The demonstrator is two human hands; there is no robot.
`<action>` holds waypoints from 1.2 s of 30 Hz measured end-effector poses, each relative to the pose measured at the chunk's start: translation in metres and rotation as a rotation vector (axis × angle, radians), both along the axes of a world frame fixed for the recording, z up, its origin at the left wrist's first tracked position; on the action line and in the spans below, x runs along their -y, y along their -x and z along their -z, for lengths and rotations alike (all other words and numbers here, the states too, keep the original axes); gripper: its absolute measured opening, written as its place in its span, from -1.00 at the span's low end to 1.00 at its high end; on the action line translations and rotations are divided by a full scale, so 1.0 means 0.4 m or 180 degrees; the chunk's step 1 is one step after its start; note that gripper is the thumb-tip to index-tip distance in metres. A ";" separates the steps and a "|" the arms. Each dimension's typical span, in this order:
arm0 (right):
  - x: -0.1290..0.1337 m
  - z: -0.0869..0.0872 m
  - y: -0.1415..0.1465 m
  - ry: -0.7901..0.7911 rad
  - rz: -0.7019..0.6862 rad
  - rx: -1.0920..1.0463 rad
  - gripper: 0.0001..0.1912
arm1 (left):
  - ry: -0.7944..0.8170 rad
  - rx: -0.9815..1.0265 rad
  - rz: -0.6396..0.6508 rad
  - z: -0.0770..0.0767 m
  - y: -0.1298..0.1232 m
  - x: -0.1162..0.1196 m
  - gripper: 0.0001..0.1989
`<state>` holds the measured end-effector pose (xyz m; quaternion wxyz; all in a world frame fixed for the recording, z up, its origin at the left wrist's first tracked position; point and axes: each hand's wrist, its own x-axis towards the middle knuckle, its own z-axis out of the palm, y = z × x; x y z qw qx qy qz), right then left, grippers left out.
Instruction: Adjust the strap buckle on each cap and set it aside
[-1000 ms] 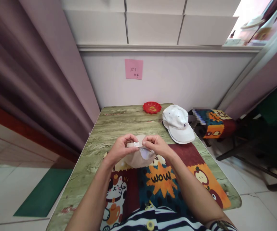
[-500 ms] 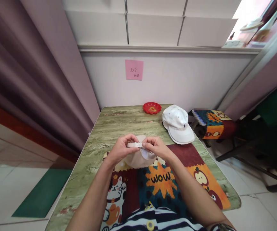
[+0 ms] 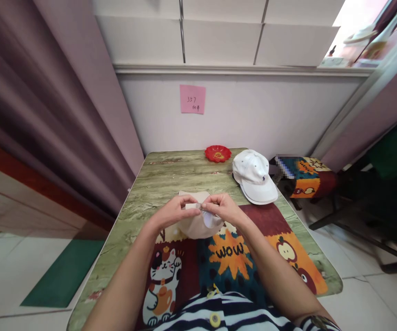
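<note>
A beige cap point(image 3: 198, 227) rests at the middle of the table, its back opening and strap turned toward me. My left hand point(image 3: 177, 210) pinches the left part of the strap between thumb and fingers. From the other side my right hand point(image 3: 223, 208) grips the strap's right part, its fingertips close to the left thumb. The fingers hide most of the strap and its fastening. A second cap point(image 3: 253, 172), white with a small dark emblem, sits beyond my right hand.
A red scalloped dish point(image 3: 218, 154) stands at the table's far edge. Under my arms lies a colourful printed mat point(image 3: 231, 253). To the right is a stool point(image 3: 310, 177) with a similar cover. A pink note point(image 3: 192, 99) is on the wall.
My left hand has shifted slightly left and lower, and its fingers now cover more of the strap. More of the cap shows beyond the hands. The right hand stays nearly in place.
</note>
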<state>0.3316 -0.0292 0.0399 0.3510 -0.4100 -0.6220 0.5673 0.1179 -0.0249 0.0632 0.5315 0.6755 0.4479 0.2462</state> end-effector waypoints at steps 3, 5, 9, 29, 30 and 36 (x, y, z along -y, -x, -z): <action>0.003 0.003 -0.001 -0.0013 0.0008 0.0059 -0.66 | 0.0151 -0.0004 0.0097 -0.011 0.009 -0.001 -0.59; 0.005 0.003 -0.002 -0.0038 0.0019 0.0110 -0.66 | 0.0215 0.0100 0.0087 -0.014 0.009 0.001 -0.60; 0.009 0.001 -0.005 -0.0085 0.0063 0.0183 -0.66 | 0.0181 0.0098 0.0145 -0.012 0.005 0.007 -0.63; 0.051 -0.012 0.005 -0.0279 0.0061 0.0349 -0.66 | -0.0213 0.0212 0.0270 0.005 -0.005 0.023 -0.68; 0.050 -0.007 0.007 -0.0300 0.0067 0.0297 -0.66 | -0.0231 0.0232 0.0249 0.007 -0.007 0.024 -0.67; 0.047 0.023 0.013 -0.0583 0.0157 0.0214 -0.62 | -0.0138 0.0191 0.0221 -0.002 -0.017 0.035 -0.63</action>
